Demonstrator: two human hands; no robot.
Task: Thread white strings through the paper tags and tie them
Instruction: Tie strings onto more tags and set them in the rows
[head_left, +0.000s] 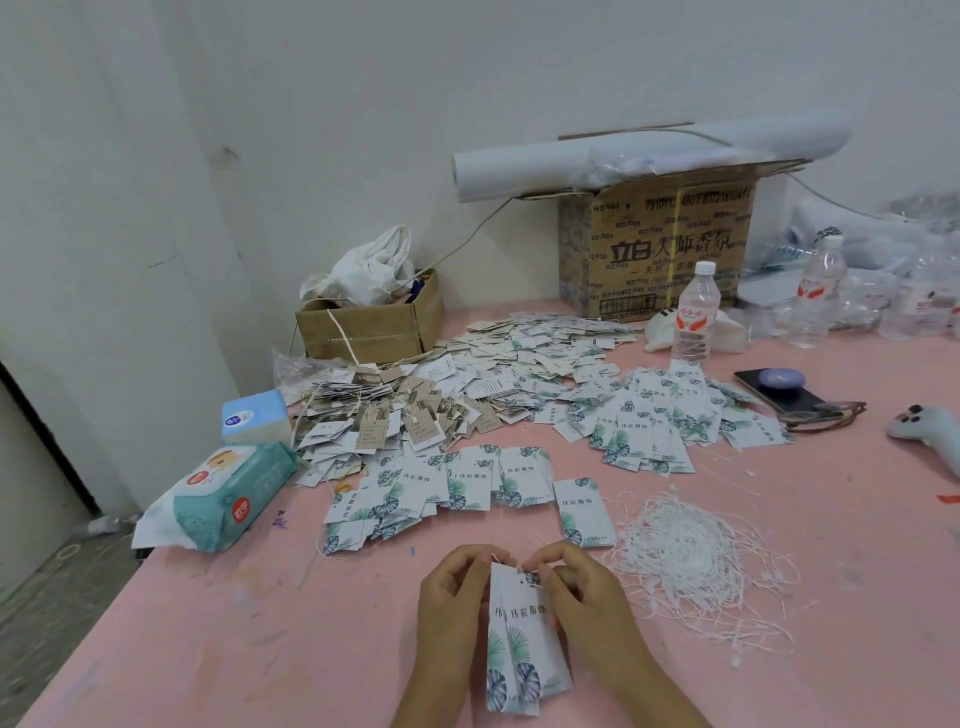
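- Holding a small stack of paper tags (519, 644) above the pink bench (810, 670), the left hand (451, 603) grips its left edge.
- The right hand (584, 597) pinches the stack's top corner.
- A heap of white strings (691, 564) lies just right of the hands, and loose tags (467, 486) are spread beyond.

This is a makeshift piecework spot in a plain room, more home workshop than factory. A pink table (208, 649) stands against a bare white wall (363, 104). Printed paper tags (519, 358) lie heaped across its middle, with a tangle of white strings (691, 556) toward the right. At the far edge stand a large cardboard box (670, 249) bearing a paper roll (571, 161) and a small cardboard box (369, 327). Household things share the surface: a wet-wipes pack (223, 499) at the left edge, a water bottle (696, 312), a phone (779, 389) and a game controller (930, 431) at the right edge.
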